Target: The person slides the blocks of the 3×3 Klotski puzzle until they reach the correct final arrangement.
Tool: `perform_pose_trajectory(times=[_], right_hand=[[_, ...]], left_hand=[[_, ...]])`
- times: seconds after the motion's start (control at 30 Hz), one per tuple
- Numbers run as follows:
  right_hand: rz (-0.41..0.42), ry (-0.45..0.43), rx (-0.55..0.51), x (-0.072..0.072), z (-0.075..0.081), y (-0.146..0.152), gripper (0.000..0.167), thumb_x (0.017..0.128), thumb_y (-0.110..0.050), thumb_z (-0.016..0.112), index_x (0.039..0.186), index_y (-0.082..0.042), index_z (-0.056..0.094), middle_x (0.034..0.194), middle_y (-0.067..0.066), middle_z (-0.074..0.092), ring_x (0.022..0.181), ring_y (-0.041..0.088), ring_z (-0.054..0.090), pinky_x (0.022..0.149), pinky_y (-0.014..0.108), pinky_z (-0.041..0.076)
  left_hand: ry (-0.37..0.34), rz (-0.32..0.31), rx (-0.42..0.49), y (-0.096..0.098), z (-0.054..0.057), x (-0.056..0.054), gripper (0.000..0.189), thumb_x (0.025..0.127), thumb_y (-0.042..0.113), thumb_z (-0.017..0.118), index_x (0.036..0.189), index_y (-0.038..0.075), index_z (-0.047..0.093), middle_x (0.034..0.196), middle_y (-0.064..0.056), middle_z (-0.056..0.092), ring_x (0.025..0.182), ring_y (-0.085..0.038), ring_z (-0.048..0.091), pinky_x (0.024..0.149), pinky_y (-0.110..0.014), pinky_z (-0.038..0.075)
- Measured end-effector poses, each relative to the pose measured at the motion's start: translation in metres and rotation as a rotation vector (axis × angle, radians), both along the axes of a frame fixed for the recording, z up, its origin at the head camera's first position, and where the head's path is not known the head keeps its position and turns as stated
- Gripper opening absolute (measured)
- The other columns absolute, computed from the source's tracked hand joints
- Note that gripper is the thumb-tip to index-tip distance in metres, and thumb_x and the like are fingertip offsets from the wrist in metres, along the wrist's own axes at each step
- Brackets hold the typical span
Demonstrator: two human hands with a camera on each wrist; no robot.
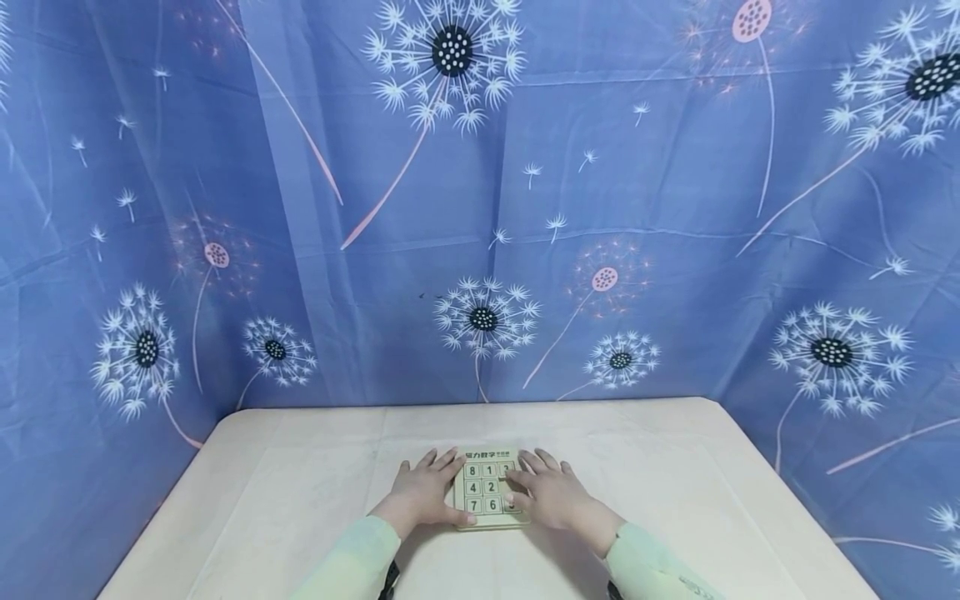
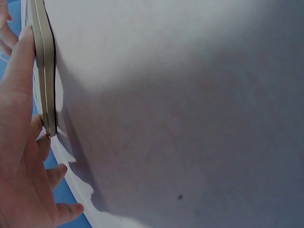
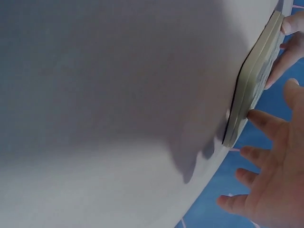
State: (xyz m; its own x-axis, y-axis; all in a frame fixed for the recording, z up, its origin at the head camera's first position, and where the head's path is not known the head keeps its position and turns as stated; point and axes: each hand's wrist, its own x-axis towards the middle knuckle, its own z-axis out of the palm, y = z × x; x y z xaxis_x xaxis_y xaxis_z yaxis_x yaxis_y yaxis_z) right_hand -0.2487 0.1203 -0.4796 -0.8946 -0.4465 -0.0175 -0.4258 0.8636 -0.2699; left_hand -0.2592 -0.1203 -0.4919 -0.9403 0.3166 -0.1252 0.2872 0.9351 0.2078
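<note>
A pale square number-slide puzzle [image 1: 491,487] lies on the table, with printed lettering along its far edge. Its tiles show 8, 1, 4, 2, 7 and 6; fingers partly cover the digits in the right column. My left hand [image 1: 423,493] holds the left side, thumb at the near corner and index finger at the far one. In the left wrist view that thumb [image 2: 23,59] lies against the board's thick edge. My right hand [image 1: 562,497] is spread at the right side, its index finger and thumb reaching over the right-column tiles.
The puzzle rests on a pale covered table [image 1: 300,492] with rounded far corners. Behind and beside it hangs a blue dandelion-print curtain [image 1: 390,333]. A small dark spot [image 2: 180,196] marks the cover in the left wrist view.
</note>
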Motion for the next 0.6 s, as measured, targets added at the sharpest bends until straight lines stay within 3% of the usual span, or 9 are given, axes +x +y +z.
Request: perform_pose_trajectory(times=[0.3,0.6], right_hand=[[0.130,-0.025,0.010,0.007,-0.001,-0.006,0.052,0.100,-0.050,0.057,0.143,-0.020,0.062,0.160,0.018,0.045,0.149,0.048,0.038,0.113,0.077,0.034],[0.097,-0.031,0.009,0.008,-0.007,0.010,0.051,0.100,-0.052,0.055,0.141,-0.023,0.063,0.159,0.019,0.047,0.149,0.049,0.037,0.113,0.078,0.032]], left_hand=[[0.005,-0.003,0.032,-0.001,0.002,0.001,0.100,0.075,0.069,0.078,0.155,0.019,0.046,0.166,-0.003,0.040,0.153,-0.039,0.037,0.118,-0.073,0.032],[-0.003,0.001,0.014,0.000,0.001,0.000,0.099,0.075,0.069,0.078,0.155,0.020,0.046,0.166,-0.002,0.040,0.153,-0.038,0.037,0.119,-0.072,0.032]])
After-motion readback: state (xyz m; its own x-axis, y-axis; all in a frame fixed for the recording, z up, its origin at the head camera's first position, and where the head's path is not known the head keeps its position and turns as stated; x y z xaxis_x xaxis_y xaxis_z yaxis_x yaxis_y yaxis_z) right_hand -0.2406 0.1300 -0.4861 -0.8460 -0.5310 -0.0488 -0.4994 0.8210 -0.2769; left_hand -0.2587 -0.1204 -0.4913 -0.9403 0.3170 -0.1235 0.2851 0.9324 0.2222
